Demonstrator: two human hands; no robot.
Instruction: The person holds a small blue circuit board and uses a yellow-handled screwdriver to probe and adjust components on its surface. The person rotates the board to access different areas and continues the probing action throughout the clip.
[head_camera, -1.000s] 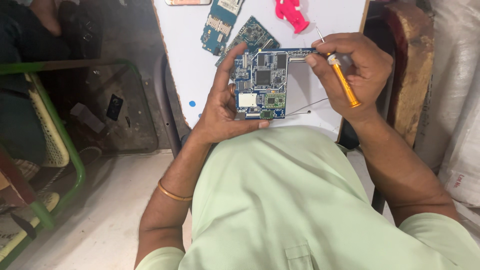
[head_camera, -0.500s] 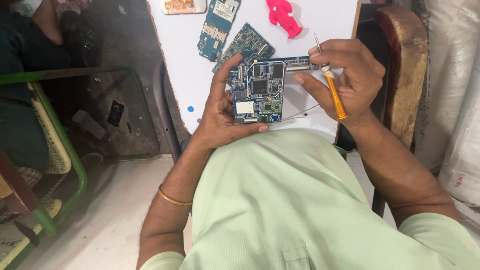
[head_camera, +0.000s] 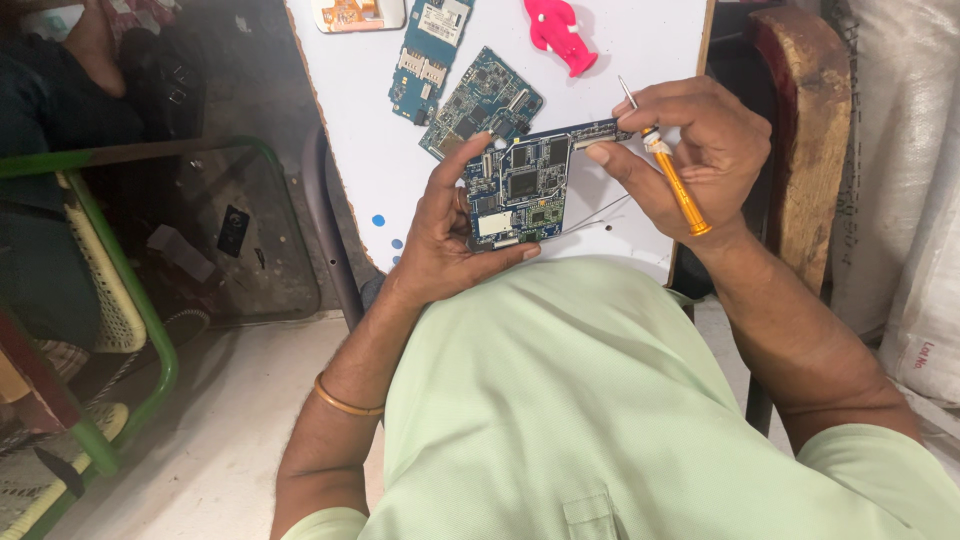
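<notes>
Head view: left hand (head_camera: 445, 240) grips blue circuit board (head_camera: 520, 185); right hand (head_camera: 695, 150) grips orange screwdriver (head_camera: 675, 185) at board's top edge.

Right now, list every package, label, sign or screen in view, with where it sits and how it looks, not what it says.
White woven sack: far right beside the wooden post, pale, bulging, small dark print low down.
Pale rectangular label: on the blue-green circuit board held by the left hand.
White label patch: on the blue circuit board at the white tabletop's top edge.
No screens or signs.
</notes>
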